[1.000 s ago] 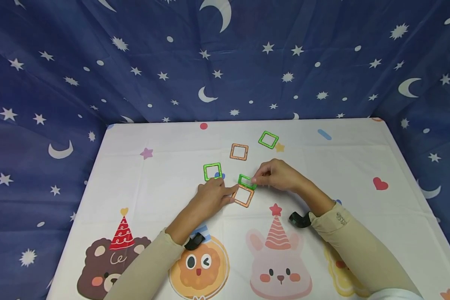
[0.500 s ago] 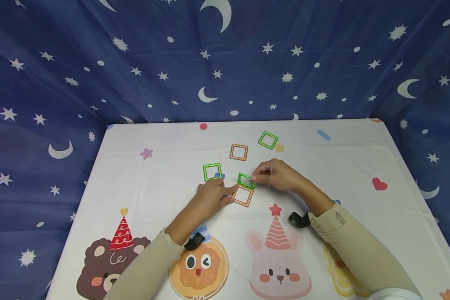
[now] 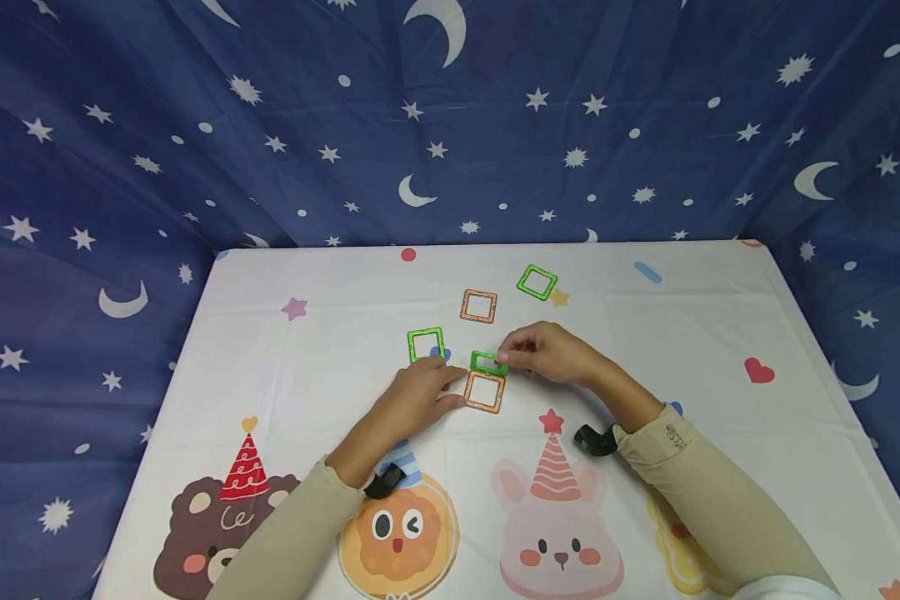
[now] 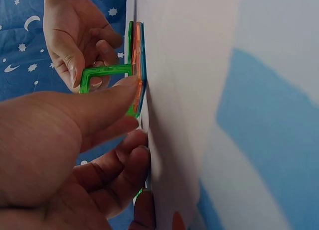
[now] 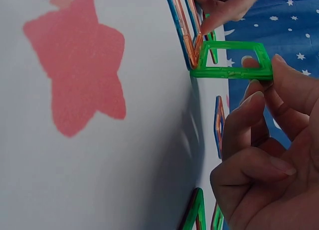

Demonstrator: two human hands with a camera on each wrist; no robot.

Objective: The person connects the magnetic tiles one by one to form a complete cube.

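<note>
My right hand (image 3: 547, 354) pinches a green square magnetic tile (image 5: 232, 73) between thumb and fingers, at its right side. The green tile stands on edge along the far side of an orange square magnetic tile (image 3: 482, 407), and the two meet at that edge. This orange tile, with a blue underside, lies flat on the table. On its left, my left hand (image 3: 416, 396) has thumb and index fingertips right at the tile's edge; the left wrist view shows the thumb (image 4: 112, 103) against it. The left hand's other fingers rest on the cloth near another green tile (image 3: 409, 346).
Behind the hands lie a second orange tile (image 3: 479, 292) and, farther to the right, a green tile (image 3: 543, 272). A white tablecloth (image 3: 330, 358) with printed cartoon figures covers the table. A dark blue star-patterned curtain (image 3: 270, 192) borders its back and sides.
The upright green tile and the orange tile have turned slightly and shifted a little left. The left index finger has drawn back from the orange tile's corner. The right hand keeps its pinch.
</note>
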